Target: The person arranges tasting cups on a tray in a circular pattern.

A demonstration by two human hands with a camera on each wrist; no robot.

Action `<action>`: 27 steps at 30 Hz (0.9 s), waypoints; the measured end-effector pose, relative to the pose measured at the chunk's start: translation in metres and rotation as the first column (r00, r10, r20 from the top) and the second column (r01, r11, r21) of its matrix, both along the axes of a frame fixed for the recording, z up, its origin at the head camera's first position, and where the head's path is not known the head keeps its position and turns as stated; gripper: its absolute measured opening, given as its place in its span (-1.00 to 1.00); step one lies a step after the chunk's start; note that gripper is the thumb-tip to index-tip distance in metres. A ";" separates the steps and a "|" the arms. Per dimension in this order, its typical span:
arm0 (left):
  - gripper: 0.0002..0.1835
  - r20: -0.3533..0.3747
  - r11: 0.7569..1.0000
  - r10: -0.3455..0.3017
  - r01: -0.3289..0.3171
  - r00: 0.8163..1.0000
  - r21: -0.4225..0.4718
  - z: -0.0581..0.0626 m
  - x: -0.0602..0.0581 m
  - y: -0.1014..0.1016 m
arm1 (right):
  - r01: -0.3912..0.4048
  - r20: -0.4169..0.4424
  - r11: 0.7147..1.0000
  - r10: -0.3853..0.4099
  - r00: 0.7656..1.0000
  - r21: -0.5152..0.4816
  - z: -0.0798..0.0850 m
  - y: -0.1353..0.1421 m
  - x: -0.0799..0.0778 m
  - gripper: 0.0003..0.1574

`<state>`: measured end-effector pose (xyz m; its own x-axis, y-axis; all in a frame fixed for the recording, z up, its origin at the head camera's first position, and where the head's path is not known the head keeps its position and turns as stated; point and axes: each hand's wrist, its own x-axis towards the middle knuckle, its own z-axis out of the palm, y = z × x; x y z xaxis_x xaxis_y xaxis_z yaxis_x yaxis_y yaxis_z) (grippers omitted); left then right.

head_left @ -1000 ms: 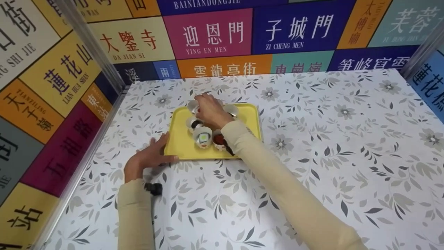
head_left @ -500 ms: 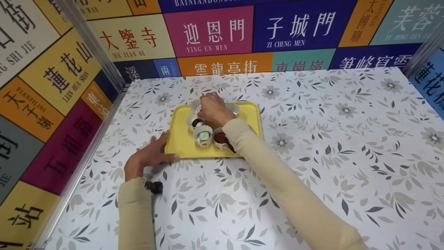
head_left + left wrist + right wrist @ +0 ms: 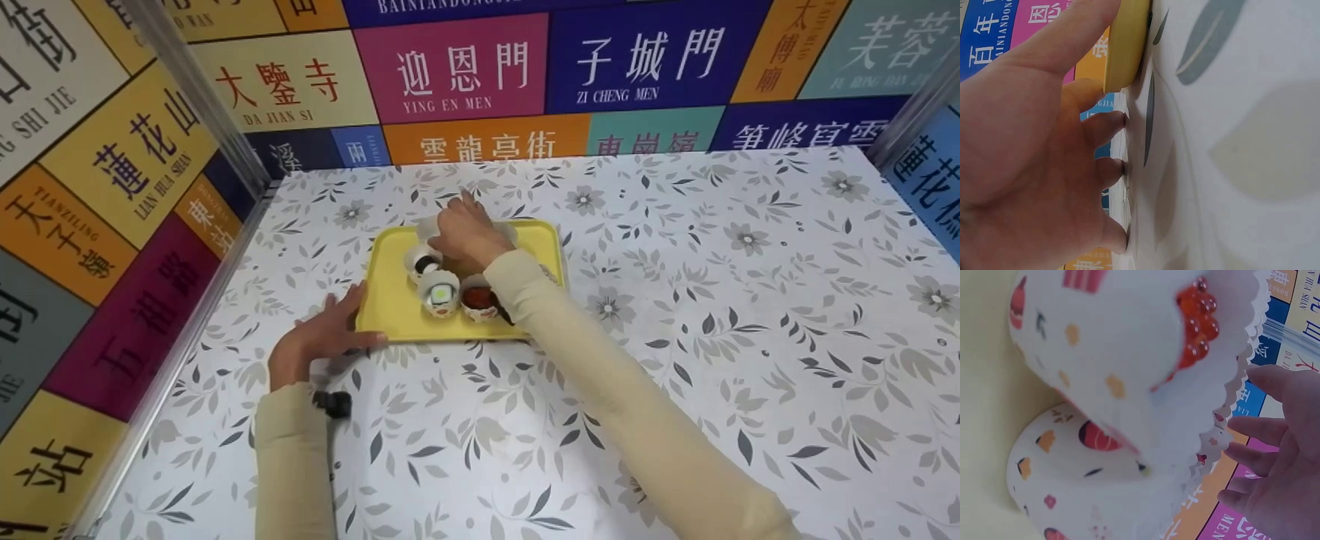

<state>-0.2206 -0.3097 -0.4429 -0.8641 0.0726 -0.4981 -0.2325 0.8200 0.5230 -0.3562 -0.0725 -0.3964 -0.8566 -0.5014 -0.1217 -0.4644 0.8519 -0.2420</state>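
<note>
A yellow tray (image 3: 397, 311) bears several white paper baking cups with scalloped rims. My left hand (image 3: 330, 330) braces its near left corner, thumb at the front edge and straight fingers along the left side. Over the rear cups reaches my right hand (image 3: 469, 229), hiding part of them. In the right wrist view its extended fingers (image 3: 1266, 430) lie right at the rims of two cups, one (image 3: 1112, 343) containing glossy orange-red roe (image 3: 1199, 323). Nearer cups hold a white piece with a black band (image 3: 425, 263), a roll with a yellow-green centre (image 3: 440, 295) and something dark red (image 3: 478, 298).
The tray lies on a table (image 3: 712, 337) covered with white leaf-and-flower cloth. Panels with coloured signs (image 3: 450, 75) stand along the back and both sides. A small black device (image 3: 332, 405) sits at the left wrist.
My right hand has shifted a little to the right across the rear cups, uncovering more of the front ones. My left hand keeps its place at the tray corner.
</note>
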 end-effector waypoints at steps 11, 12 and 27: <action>0.25 0.010 1.000 -0.009 0.010 1.000 -0.026 0.001 -0.001 0.001 | -0.032 -0.095 0.980 0.014 0.995 -0.197 0.008 0.023 -0.004 -0.50; 0.25 0.011 1.000 -0.011 0.011 1.000 -0.028 0.001 -0.001 0.001 | -0.028 -0.101 0.978 0.007 0.995 -0.206 0.008 0.024 -0.005 -0.50; 0.25 -0.018 0.998 -0.043 0.042 0.999 -0.051 0.000 -0.001 -0.002 | -0.103 -0.101 0.984 0.089 0.991 -0.145 0.005 0.038 0.000 -0.63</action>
